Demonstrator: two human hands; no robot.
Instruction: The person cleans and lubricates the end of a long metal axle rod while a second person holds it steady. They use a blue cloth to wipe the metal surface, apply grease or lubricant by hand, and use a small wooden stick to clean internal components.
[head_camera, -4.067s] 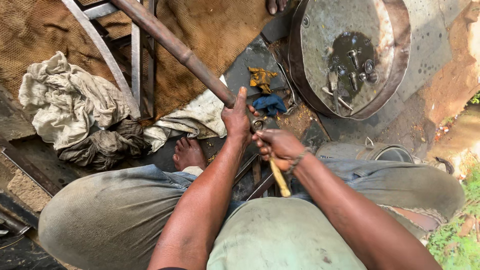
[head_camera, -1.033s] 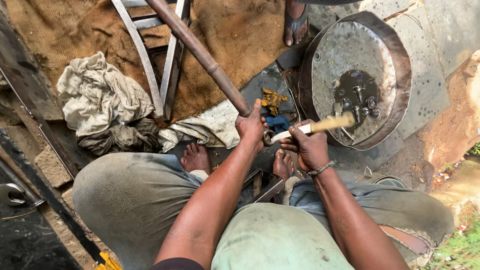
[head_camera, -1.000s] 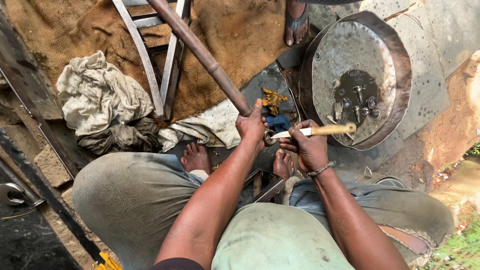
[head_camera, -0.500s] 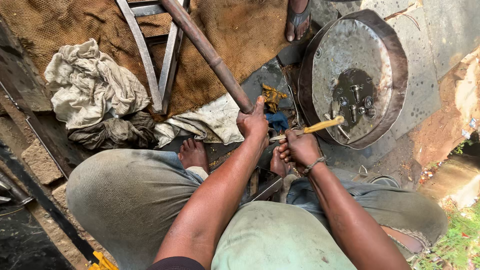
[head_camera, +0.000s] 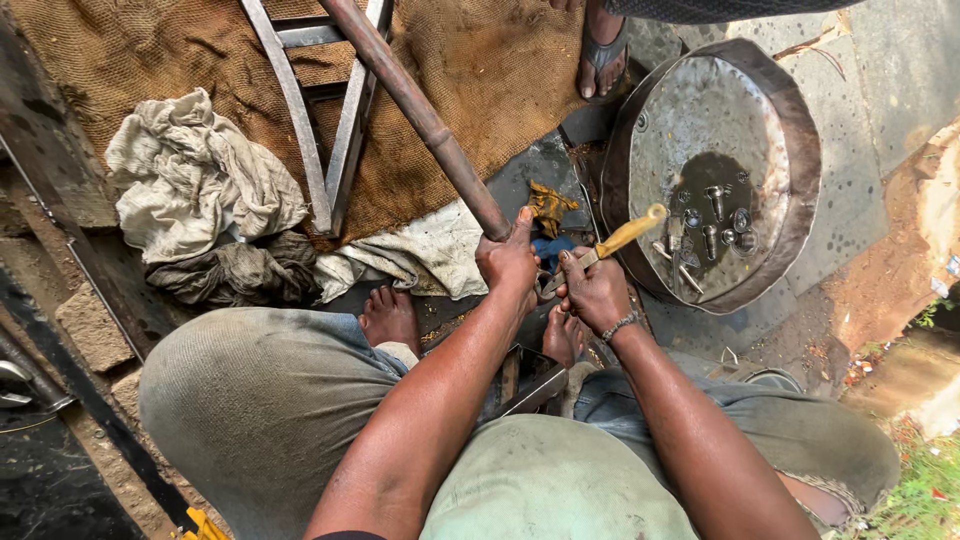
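Gripping the lower end of a rusty pipe (head_camera: 420, 115), the left hand (head_camera: 508, 262) is closed around it. The right hand (head_camera: 593, 290), just beside, clasps a yellow-handled tool (head_camera: 622, 236) angled toward the nearby round metal tray (head_camera: 770, 130); bare feet crowd the floor below.

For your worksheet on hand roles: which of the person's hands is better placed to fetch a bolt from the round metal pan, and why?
Probably the right hand: it lies nearer the metal pan and its bolts, though it holds a yellow-handled tool. The left hand grips the rusty pipe.
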